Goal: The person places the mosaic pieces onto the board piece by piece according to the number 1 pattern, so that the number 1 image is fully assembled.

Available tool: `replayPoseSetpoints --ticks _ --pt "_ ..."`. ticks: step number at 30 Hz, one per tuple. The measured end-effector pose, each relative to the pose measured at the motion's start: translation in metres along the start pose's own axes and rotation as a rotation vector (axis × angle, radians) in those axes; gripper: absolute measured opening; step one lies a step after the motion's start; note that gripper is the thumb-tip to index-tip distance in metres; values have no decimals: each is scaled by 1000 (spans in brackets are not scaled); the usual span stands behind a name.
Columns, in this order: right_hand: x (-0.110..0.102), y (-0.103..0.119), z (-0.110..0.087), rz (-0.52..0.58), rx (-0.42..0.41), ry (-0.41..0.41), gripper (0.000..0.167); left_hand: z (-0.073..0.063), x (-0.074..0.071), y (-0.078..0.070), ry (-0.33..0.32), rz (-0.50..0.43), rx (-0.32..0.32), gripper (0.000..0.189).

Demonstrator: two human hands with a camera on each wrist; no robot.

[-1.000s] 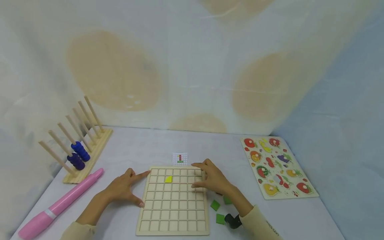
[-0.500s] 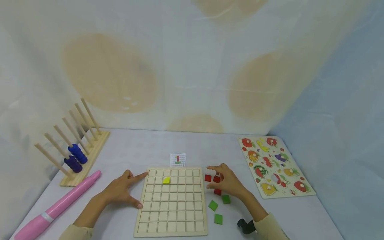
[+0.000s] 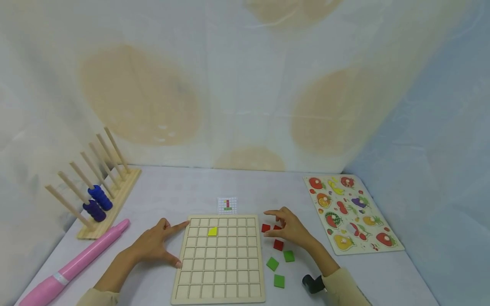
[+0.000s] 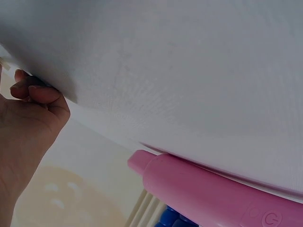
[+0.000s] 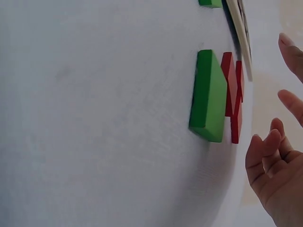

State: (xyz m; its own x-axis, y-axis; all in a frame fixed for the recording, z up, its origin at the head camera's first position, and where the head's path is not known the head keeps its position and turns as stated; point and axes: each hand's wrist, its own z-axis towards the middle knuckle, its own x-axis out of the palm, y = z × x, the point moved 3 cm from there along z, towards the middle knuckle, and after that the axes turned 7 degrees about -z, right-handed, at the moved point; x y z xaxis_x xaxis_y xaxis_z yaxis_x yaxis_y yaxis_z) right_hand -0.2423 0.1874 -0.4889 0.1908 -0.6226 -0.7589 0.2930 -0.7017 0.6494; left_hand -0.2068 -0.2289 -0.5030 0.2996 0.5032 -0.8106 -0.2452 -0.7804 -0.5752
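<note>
A wooden grid board [image 3: 220,302] lies flat with one yellow tile [image 3: 212,231], one corner rounded, in an upper square. My left hand [image 3: 153,243] is at its left edge, index finger at the top corner and thumb lower down. In the left wrist view, the other fingers of the left hand [image 4: 31,125] are curled. To the right of the board, my right hand [image 3: 289,229] hovers over red square tiles [image 3: 266,228], thumb and index finger spread apart with nothing between them. One red tile is partly hidden by this hand. Green square tiles [image 3: 279,281] lie nearer me.
A small pattern card [image 3: 227,205] lies beyond the board. On the left are a wooden peg rack [image 3: 128,180] with blue and purple rings and a pink wand-like device [image 3: 84,259]. A fruit puzzle board [image 3: 352,214] lies right; a black object [image 3: 313,284] sits by my right sleeve.
My right hand has moved right, off the board's upper right part, to the red tiles, and has barely shifted in the last half second. My left hand stays at the board's edge.
</note>
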Motion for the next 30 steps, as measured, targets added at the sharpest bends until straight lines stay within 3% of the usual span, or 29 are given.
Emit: replayPoseSetpoints --ticks 9,23,30 --pt "7 -4 7 -48 14 14 55 -1 -1 -3 1 3 10 117" --pt "13 -7 6 -94 46 -8 28 -1 -2 -2 3 1 0 116" --pt "15 -7 6 -149 1 -25 20 -2 -2 -3 5 -3 5 116"
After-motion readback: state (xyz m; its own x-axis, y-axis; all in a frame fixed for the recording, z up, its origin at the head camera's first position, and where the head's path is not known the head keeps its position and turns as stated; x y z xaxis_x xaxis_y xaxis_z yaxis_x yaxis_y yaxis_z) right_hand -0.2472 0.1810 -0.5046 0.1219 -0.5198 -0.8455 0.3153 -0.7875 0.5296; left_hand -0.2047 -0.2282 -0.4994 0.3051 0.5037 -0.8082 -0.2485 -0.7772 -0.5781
